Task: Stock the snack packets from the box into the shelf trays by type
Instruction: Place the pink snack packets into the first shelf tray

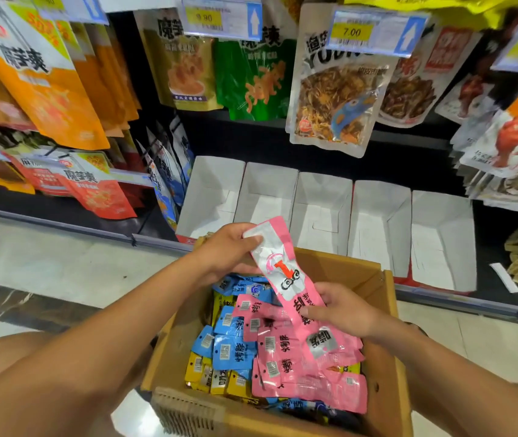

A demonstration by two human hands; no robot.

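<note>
Head view: pink packet [286, 279] over box [388, 313]

Left hand [232, 247] pinched its top, right hand [343, 313] gripped its lower part. Pink, blue and yellow packets [231, 353] filled the box. 5 white trays [377, 222] lined the shelf [489, 247]; a price tag [350, 32] read "7.00".

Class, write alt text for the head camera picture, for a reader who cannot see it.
Two hands hold a pink packet over a cardboard box of pink, blue and yellow packets: the left hand pinches its top end, the right hand grips lower down. Beyond it stand white shelf trays.
</note>
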